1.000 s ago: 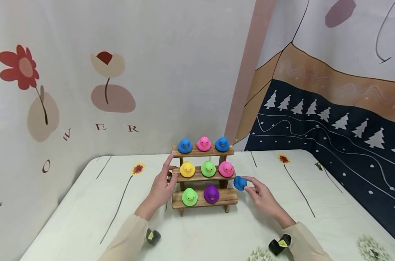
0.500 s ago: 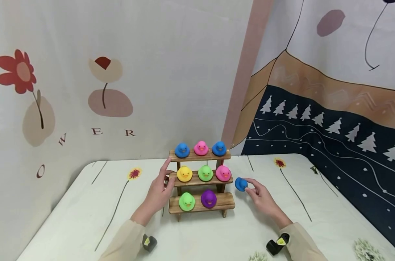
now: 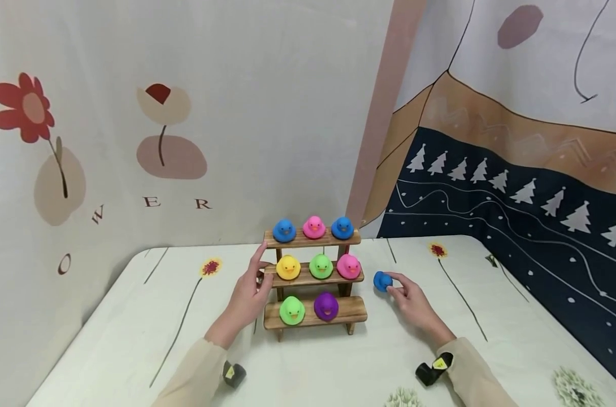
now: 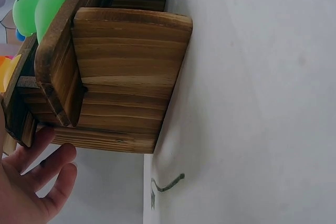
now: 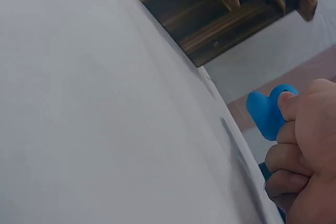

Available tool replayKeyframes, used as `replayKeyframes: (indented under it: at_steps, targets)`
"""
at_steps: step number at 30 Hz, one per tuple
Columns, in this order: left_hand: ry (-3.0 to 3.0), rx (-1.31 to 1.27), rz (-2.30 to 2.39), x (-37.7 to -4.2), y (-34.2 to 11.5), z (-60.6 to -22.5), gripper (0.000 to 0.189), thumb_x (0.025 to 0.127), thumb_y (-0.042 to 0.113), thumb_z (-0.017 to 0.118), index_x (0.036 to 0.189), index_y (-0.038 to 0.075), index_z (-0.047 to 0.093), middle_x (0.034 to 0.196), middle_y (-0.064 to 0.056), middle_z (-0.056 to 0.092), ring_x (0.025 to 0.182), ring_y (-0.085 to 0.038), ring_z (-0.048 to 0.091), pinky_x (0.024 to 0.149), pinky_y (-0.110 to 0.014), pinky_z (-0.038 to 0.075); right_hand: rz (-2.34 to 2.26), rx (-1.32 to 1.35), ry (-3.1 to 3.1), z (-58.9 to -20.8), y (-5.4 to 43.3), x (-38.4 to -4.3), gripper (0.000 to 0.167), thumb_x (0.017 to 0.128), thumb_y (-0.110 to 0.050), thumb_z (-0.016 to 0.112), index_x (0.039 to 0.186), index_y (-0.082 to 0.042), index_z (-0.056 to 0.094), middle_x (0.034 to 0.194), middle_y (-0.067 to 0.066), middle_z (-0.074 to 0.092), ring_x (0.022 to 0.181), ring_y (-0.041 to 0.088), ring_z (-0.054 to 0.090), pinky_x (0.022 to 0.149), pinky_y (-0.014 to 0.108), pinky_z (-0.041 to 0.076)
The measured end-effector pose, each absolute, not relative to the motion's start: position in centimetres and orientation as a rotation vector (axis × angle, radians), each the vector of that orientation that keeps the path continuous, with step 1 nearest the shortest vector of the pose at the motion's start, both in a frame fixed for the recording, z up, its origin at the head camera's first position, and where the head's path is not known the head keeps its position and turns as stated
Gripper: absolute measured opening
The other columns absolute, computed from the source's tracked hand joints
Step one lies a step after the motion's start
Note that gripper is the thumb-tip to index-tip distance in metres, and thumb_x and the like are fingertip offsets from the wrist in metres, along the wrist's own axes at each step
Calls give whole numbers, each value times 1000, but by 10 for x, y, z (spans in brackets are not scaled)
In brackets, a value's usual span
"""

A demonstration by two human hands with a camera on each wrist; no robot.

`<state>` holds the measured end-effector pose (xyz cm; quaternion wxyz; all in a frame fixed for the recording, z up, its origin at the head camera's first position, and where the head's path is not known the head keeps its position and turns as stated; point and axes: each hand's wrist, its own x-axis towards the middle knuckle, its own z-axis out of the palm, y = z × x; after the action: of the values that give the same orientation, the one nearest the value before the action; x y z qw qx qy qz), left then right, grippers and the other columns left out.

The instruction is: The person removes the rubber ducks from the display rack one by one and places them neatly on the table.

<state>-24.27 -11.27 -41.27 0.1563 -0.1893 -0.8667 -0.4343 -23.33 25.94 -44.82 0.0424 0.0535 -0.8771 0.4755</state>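
In the head view a three-tier wooden display stand (image 3: pixel 356 306) carries small rubber ducks. Blue (image 3: pixel 285 230), pink (image 3: pixel 314 227) and blue ducks line its top tier. The middle tier bears yellow (image 3: pixel 288 267), green (image 3: pixel 321 266) and pink (image 3: pixel 348 266) ones. On the bottom tier a green duck (image 3: pixel 292 311) and a purple duck (image 3: pixel 326 306) sit toward the left. My left hand (image 3: pixel 247 294) grips the stand's left side, thumb at the middle tier; the left wrist view shows curled fingers by its wood. Right of the stand, my right hand (image 3: pixel 412 305) pinches a blue duck (image 5: pixel 268 111), apart from the wood.
A white cloth with printed flowers (image 3: pixel 211 267) covers the table (image 3: pixel 308 373). Behind it hangs a pale printed curtain (image 3: pixel 267 113). Dark fabric with white trees (image 3: pixel 521 232) rises on the right. Black straps with cameras (image 3: pixel 434 370) are on both wrists.
My right hand has drawn the blue duck slightly right, away from the middle tier's end. The left hand keeps its place on the stand. The head view has shifted a little.
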Motion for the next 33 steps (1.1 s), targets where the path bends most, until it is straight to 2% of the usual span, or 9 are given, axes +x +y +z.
replayKeyframes:
  at_steps: [24, 33]
  targets:
    - [-2469, -547, -1249, -244, -114, -412, 69, 97, 10, 50, 154, 27, 14, 118, -17, 60, 85, -18, 51, 70, -28, 47, 1403, 14, -2711, -452, 266, -260, 40, 99, -9, 49, 139, -1, 45, 56, -4, 37, 48, 8, 35, 47, 21, 29]
    - [-2483, -537, -1259, -244, -113, -414, 68, 98, 11, 49, 154, 27, 14, 120, -17, 60, 87, -18, 52, 73, -31, 48, 1440, -70, -2732, -452, 263, -259, 40, 100, -10, 48, 139, 0, 46, 59, -3, 37, 51, 9, 35, 50, 22, 31]
